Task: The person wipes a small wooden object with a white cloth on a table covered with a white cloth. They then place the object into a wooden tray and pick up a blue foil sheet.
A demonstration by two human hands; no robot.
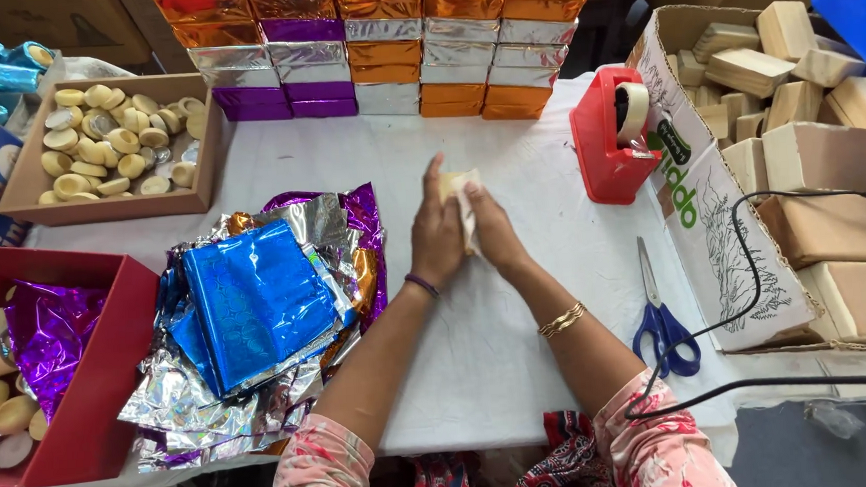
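The soap block [458, 187], pale cream, sits between both hands at the middle of the counter [520, 348], which is covered in white cloth. Going left to right: a red bin [102, 394] with purple foil and pale rounds, a cardboard tray [19, 194] of small round soaps, then a loose pile of foil sheets [257, 314] with a blue one on top, just beside the left hand [437, 235]. That hand's fingers are closed against the block's left side; the right hand [497, 232] presses the other side, fingers wrapped on it. The step looks like handling a bare block ahead of wrapping; a next move would call for a foil sheet laid flat within reach and the block squared on it. Behind stands a stack of wrapped blocks [381, 46] in orange, silver and purple. Further right are a red tape dispenser [609, 142], blue-handled scissors [663, 315], and a carton [713, 226] full of bare blocks, a black cable [744, 254] trailing over it.
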